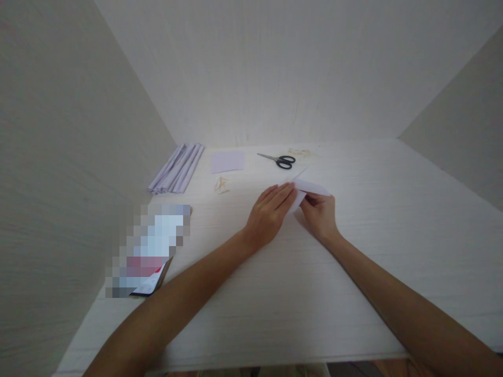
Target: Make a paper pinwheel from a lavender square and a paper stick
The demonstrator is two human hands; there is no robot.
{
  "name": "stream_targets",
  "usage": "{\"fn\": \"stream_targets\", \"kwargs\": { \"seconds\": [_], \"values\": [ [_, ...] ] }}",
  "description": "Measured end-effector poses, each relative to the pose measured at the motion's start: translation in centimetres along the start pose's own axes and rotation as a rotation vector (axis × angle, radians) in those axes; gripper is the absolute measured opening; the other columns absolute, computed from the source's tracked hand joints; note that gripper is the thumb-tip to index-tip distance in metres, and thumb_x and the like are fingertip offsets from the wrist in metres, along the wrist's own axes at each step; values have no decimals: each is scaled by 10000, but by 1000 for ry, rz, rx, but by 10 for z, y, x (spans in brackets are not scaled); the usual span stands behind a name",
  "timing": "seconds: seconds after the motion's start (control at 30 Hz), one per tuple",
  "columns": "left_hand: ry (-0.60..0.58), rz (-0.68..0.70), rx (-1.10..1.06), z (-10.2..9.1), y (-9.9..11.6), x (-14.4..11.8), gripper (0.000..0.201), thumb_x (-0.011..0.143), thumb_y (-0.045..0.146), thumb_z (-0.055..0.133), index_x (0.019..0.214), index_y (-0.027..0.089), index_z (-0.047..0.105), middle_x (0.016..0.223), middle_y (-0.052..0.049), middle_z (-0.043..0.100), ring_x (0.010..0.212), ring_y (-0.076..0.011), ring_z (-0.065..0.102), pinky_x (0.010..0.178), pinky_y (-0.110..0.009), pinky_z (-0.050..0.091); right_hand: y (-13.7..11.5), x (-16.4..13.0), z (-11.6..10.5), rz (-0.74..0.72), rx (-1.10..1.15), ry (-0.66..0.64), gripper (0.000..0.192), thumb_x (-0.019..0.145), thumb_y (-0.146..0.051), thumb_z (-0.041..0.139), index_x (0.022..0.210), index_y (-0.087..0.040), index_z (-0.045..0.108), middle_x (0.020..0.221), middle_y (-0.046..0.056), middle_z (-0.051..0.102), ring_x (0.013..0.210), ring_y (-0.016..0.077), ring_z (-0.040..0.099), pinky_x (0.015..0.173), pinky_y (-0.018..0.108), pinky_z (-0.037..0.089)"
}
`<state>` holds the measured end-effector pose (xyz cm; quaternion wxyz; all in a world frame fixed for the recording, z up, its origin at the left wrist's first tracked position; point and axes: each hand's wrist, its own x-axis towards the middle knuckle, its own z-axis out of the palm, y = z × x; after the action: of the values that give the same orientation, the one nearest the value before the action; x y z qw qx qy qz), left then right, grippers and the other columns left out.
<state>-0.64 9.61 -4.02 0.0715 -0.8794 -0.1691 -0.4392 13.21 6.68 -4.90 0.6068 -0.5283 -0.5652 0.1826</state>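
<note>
White table (353, 272), folded paper (310, 187) (unprinted)

Paper on matt wood-grain

Thin matt paper (310, 187); pale grained table (275, 293); scissors (280, 159) with glossy black plastic handles, metal blades.

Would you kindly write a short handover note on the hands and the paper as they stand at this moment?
Left hand: flat, fingers pressing the pale folded paper sheet onto the white table.
Right hand: pinches the sheet's near edge.
Done: the sheet shows at least one fold.
Left: I cannot tell how many folds remain.
Behind: black-handled scissors, a flat pale paper square, a stack of folded pale strips.
</note>
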Motion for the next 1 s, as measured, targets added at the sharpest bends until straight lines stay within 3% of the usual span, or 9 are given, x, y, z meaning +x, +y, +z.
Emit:
{"fn": "stream_targets", "kwargs": {
  "seconds": [0.2, 0.4, 1.0],
  "values": [
    [7, -11, -18, 1, 0, 1, 317, 819, 74, 321, 1097, 101, 472, 1130, -143, 552, 1100, -167, 473, 894, -354, 413, 1, 0, 1, 87, 6, 40, 123, 686, -171, 542, 610, -146, 635, 562, 11, 615, 631, 156, 581, 598, 278, 457],
    [11, -72, -59, 1, -1, -1, 340, 804, 61, 333, 1114, 127, 456, 1139, -145, 533, 1094, -161, 467, 897, -368, 401, -10, 1, 0, 180, -18, 93, 148, 639, -187, 581, 501, -139, 559, 446, -11, 540, 423, 87, 473, 406, 204, 364],
    [-50, -188, -98, 4, -5, -5, 368, 770, 50, 397, 1110, 155, 490, 1155, -127, 516, 1087, -163, 458, 947, -401, 331, -8, 5, 2, 231, 124, 21, 62, 603, -122, 560, 548, -141, 580, 490, -12, 581, 474, 103, 529, 468, 226, 421]
  ]
}}
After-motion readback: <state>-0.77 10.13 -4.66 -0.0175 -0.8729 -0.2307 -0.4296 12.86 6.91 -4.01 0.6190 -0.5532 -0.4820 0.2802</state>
